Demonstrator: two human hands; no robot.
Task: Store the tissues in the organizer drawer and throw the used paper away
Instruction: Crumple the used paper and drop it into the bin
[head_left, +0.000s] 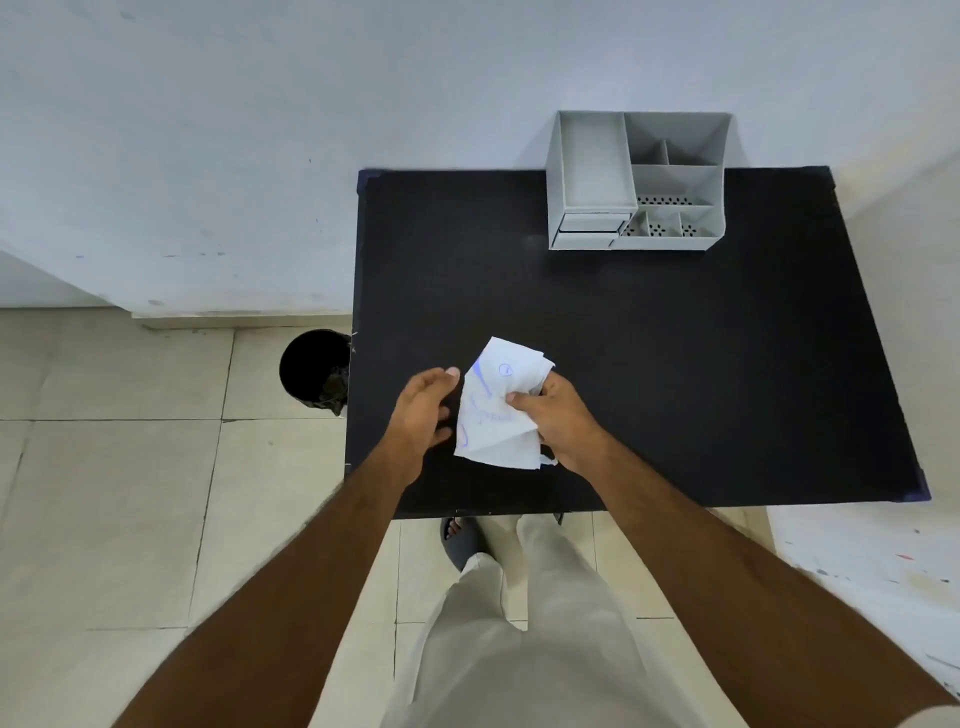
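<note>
Now right hand (558, 421) grips crumpled paper (496, 410) near surface (675, 364) front edge, long axis front-to-back; left hand (423, 410) open beside, empty.

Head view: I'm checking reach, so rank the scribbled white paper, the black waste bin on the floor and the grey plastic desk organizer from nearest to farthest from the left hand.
1. Scribbled white paper, just right of the left hand.
2. Black waste bin, on the floor to its left.
3. Grey plastic desk organizer, at the table's far edge.
</note>
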